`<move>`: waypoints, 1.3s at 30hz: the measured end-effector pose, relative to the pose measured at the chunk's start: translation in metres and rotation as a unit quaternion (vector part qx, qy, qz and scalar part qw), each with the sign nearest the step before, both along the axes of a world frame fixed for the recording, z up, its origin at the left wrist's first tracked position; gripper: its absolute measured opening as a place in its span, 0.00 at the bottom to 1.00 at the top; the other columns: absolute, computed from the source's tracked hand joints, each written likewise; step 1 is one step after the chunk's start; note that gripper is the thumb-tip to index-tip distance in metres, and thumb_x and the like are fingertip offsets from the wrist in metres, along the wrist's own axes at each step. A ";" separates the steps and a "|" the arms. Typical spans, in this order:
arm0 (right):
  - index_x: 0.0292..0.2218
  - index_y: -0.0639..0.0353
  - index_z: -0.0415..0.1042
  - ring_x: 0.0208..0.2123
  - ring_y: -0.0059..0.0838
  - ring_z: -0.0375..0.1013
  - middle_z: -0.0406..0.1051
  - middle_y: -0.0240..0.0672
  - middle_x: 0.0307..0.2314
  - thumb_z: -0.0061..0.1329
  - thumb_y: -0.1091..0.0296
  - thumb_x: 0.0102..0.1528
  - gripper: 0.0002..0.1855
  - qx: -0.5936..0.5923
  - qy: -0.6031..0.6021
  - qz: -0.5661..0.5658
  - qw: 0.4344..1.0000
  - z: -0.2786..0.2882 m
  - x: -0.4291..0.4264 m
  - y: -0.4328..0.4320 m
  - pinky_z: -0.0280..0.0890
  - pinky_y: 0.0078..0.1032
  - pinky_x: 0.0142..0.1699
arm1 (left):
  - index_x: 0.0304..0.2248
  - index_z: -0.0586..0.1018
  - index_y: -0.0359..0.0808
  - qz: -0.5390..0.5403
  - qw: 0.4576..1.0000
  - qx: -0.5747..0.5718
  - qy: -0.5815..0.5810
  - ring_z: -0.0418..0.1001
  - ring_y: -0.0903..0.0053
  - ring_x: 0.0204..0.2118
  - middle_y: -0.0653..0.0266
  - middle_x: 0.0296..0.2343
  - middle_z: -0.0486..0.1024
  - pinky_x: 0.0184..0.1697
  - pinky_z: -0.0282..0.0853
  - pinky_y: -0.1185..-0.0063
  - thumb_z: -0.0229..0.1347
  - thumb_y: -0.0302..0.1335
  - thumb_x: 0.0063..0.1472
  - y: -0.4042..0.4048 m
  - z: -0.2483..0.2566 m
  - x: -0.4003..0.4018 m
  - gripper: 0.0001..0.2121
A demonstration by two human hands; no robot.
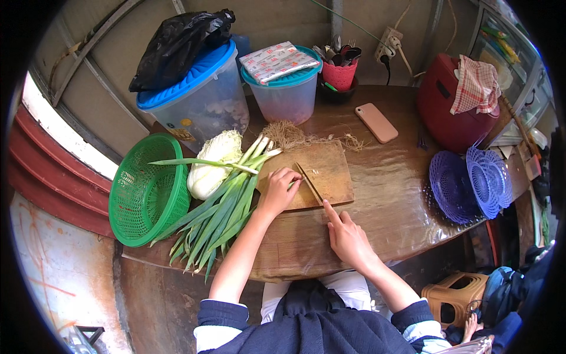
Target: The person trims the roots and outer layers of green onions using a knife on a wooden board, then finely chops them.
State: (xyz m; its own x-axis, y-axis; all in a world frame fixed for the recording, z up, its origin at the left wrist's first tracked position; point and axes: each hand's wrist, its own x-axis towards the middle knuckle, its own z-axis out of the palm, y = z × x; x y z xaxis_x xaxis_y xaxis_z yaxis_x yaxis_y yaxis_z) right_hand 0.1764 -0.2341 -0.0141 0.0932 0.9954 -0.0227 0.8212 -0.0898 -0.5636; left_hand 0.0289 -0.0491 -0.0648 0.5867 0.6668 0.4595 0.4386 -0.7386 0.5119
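On the wooden cutting board [334, 161], my left hand [278, 189] pinches a green onion stalk [291, 184], mostly covered by the fingers. My right hand [347, 236] grips a knife [311, 183], its index finger stretched along the spine; the handle is hidden in the palm. The blade slants across the board just right of my left fingertips. A few small pale chopped bits [315, 171] lie beyond the blade. Left of the board rests a bunch of green onions [225, 212], with one loose stalk [208, 163] lying across it and a napa cabbage [212, 166].
A green plastic basket [148, 190] leans at the left. Cut roots [285, 135] lie behind the board. Lidded tubs [208, 106] [285, 99], a cutlery cup [339, 75] and a phone [376, 123] stand or lie farther back. Purple baskets [453, 188] sit right, near a red container [442, 106].
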 end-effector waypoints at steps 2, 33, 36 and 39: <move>0.60 0.48 0.47 0.24 0.57 0.70 0.64 0.53 0.31 0.38 0.69 0.57 0.30 -0.004 0.003 0.000 1.000 0.002 -0.001 0.000 0.66 0.48 0.31 | 0.30 0.78 0.35 0.001 1.000 -0.006 0.006 0.71 0.68 0.36 0.64 0.30 0.74 0.41 0.60 0.73 0.56 0.25 0.53 0.000 0.002 -0.001 0.04; 0.61 0.53 0.45 0.21 0.50 0.72 0.63 0.51 0.32 0.42 0.78 0.48 0.40 0.005 -0.074 0.022 0.997 -0.009 -0.008 -0.013 0.69 0.40 0.25 | 0.30 0.79 0.36 0.009 1.000 0.027 0.009 0.72 0.69 0.35 0.64 0.29 0.74 0.40 0.61 0.74 0.55 0.26 0.53 -0.003 0.002 -0.002 0.05; 0.61 0.53 0.45 0.22 0.50 0.72 0.64 0.51 0.32 0.42 0.77 0.48 0.39 0.020 -0.081 0.020 0.996 -0.013 -0.006 -0.002 0.69 0.40 0.25 | 0.30 0.79 0.36 0.007 1.000 0.023 0.006 0.72 0.69 0.35 0.63 0.29 0.75 0.41 0.61 0.74 0.56 0.26 0.54 -0.001 0.000 -0.001 0.05; 0.60 0.51 0.46 0.23 0.51 0.72 0.64 0.51 0.33 0.41 0.76 0.50 0.38 -0.009 -0.075 0.010 0.997 -0.006 -0.004 0.000 0.69 0.42 0.27 | 0.31 0.79 0.35 0.006 1.000 0.017 0.010 0.72 0.69 0.35 0.63 0.30 0.75 0.41 0.61 0.73 0.56 0.26 0.54 -0.001 0.002 0.000 0.05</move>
